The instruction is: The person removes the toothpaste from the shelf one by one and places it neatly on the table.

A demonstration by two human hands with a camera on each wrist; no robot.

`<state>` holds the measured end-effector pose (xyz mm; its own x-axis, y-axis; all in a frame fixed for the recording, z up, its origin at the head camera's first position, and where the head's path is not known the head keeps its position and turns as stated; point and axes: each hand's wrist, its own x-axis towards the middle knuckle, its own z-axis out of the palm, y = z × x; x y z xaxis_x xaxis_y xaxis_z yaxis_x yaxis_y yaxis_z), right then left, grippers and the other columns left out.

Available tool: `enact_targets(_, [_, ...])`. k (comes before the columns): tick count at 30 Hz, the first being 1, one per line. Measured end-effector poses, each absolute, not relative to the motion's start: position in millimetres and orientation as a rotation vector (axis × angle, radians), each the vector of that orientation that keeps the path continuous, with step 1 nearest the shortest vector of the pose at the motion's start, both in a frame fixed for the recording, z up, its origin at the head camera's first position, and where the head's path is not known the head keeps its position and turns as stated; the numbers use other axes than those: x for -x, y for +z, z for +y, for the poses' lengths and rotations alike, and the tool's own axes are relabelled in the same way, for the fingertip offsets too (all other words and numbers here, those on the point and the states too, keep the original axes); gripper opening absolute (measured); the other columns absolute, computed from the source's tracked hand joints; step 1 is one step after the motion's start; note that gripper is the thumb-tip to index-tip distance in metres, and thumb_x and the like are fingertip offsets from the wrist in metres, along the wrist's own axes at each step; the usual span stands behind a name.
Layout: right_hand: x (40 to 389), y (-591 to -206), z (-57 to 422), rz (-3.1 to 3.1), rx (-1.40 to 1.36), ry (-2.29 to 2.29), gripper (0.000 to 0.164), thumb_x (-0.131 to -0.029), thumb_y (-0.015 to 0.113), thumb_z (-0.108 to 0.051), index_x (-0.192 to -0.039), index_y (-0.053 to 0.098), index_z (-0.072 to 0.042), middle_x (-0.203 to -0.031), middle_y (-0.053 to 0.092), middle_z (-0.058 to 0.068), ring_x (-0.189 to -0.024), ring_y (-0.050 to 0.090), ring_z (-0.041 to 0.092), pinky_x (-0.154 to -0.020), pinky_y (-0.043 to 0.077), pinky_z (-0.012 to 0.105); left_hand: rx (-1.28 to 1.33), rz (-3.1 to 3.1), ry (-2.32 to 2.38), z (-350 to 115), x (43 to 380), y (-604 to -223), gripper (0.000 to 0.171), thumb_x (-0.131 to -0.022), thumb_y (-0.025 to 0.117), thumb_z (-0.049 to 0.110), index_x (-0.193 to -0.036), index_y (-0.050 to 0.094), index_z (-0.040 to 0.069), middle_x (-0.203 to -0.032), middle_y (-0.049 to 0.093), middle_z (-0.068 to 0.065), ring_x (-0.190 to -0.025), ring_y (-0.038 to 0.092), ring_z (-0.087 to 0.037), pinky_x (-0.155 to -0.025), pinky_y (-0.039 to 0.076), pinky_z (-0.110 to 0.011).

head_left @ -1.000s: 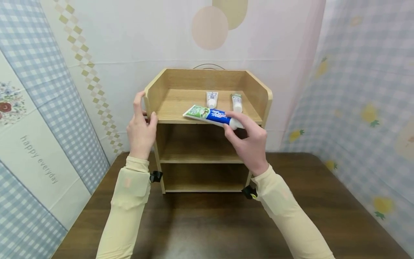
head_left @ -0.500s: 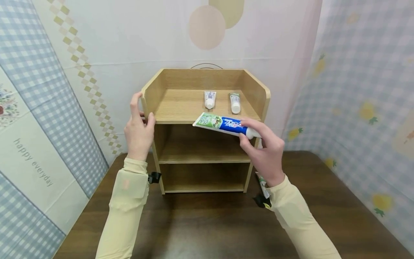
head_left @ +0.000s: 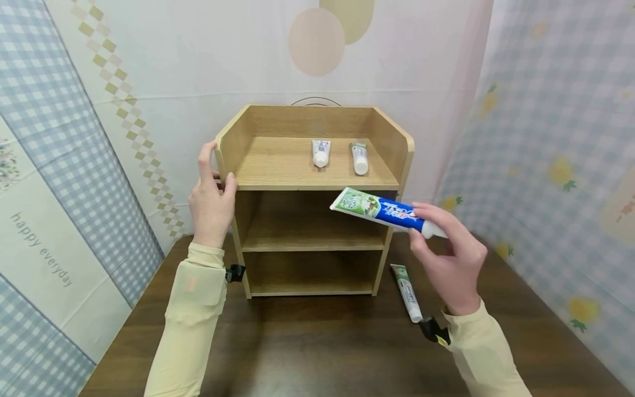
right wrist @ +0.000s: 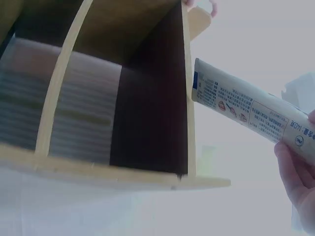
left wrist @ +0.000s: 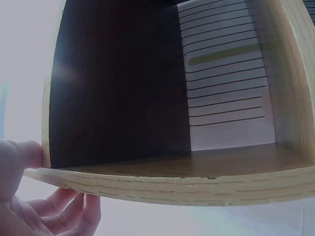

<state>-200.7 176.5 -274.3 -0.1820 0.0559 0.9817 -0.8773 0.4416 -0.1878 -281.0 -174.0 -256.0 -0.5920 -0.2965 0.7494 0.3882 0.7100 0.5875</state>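
Observation:
My right hand (head_left: 453, 253) pinches a blue and green toothpaste tube (head_left: 382, 210) near its white cap, thumb below and fingers above. The tube is in the air, right of the wooden shelf unit (head_left: 317, 186), its flat end overlapping the opening in the head view. In the right wrist view the printed back of the tube shows. My left hand (head_left: 212, 196) grips the unit's left side panel at the upper front corner, with the thumb on the front edge and the fingers outside. Two small white tubes lie on the top shelf, one left (head_left: 321, 153) and one right (head_left: 359, 158).
Another toothpaste tube (head_left: 407, 293), white and green, lies on the dark wooden table (head_left: 307, 342) right of the unit. Two lower shelves (head_left: 312, 242) stand beneath the top one. Patterned cloth (head_left: 545, 143) hangs behind and at both sides.
My right hand has carried the blue and green tube right and down, away from the top shelf. The tube on the table has come into view. My left hand keeps its grip.

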Motion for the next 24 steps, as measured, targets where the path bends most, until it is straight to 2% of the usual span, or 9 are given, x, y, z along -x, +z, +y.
enact_targets(2, [200, -280, 185, -1.537, -0.727, 0.969, 0.025, -0.083, 0.071, -0.013, -0.098, 0.070, 0.008, -0.100, 0.070, 0.025, -0.095, 0.068, 0.008, -0.051, 0.028, 0.009, 0.067, -1.993, -0.940, -175, 281, -257, 0.055, -0.095, 0.050, 0.021, -0.143, 0.029, 0.039, -0.083, 0.064, -0.018, -0.070, 0.062, -0.034, -0.062, 0.040, -0.041])
enact_targets(3, [199, -282, 189, -1.549, -0.720, 0.960, 0.026, -0.083, 0.071, -0.013, -0.098, 0.070, 0.008, -0.100, 0.070, 0.025, -0.094, 0.067, 0.006, -0.050, 0.026, 0.009, 0.064, -1.991, -0.940, -175, 282, -257, 0.055, -0.095, 0.050, 0.021, -0.143, 0.029, 0.039, -0.084, 0.064, -0.018, -0.070, 0.062, -0.034, -0.062, 0.040, -0.041])
enact_targets(10, [197, -289, 210, -1.600, -0.692, 0.940, 0.026, -0.082, 0.071, -0.008, -0.099, 0.069, 0.012, -0.100, 0.072, 0.021, -0.084, 0.060, -0.004, -0.051, 0.021, 0.008, 0.058, -1.983, -0.932, -174, 283, -260, 0.055, -0.095, 0.051, 0.021, -0.143, 0.030, 0.038, -0.083, 0.064, -0.018, -0.069, 0.062, -0.034, -0.061, 0.041, -0.041])
enact_targets(13, [195, -293, 220, -1.612, -0.659, 0.928, 0.026, -0.081, 0.071, -0.008, -0.099, 0.070, 0.011, -0.101, 0.074, 0.013, -0.068, 0.050, -0.007, -0.051, 0.019, 0.009, 0.067, -1.981, -0.930, -173, 283, -260, 0.056, -0.095, 0.051, 0.021, -0.143, 0.030, 0.039, -0.084, 0.065, -0.018, -0.069, 0.062, -0.034, -0.061, 0.040, -0.041])
enact_targets(16, [193, -299, 229, -1.637, -0.638, 0.906, 0.026, -0.080, 0.072, -0.008, -0.099, 0.071, 0.009, -0.101, 0.074, 0.008, -0.059, 0.040, -0.006, -0.050, 0.020, 0.009, 0.075, -1.964, -0.927, -173, 284, -259, 0.056, -0.094, 0.052, 0.020, -0.142, 0.031, 0.038, -0.083, 0.064, -0.019, -0.069, 0.062, -0.034, -0.061, 0.040, -0.042])
enact_targets(19, [190, -303, 237, -1.685, -0.634, 0.874, 0.027, -0.080, 0.072, -0.011, -0.099, 0.072, 0.007, -0.100, 0.074, 0.005, -0.065, 0.047, -0.008, -0.053, 0.025, 0.007, 0.074, -1.946, -0.924, -173, 285, -259, 0.056, -0.093, 0.053, 0.018, -0.142, 0.032, 0.037, -0.083, 0.064, -0.020, -0.069, 0.061, -0.035, -0.061, 0.040, -0.043])
enact_targets(24, [185, -311, 247, -1.768, -0.632, 0.804, 0.030, -0.081, 0.071, -0.019, -0.100, 0.073, 0.004, -0.095, 0.073, 0.009, -0.090, 0.058, -0.013, -0.073, 0.039, 0.005, 0.066, -1.945, -0.932, -172, 286, -260, 0.056, -0.093, 0.052, 0.018, -0.141, 0.032, 0.038, -0.083, 0.064, -0.020, -0.071, 0.062, -0.035, -0.063, 0.042, -0.044])
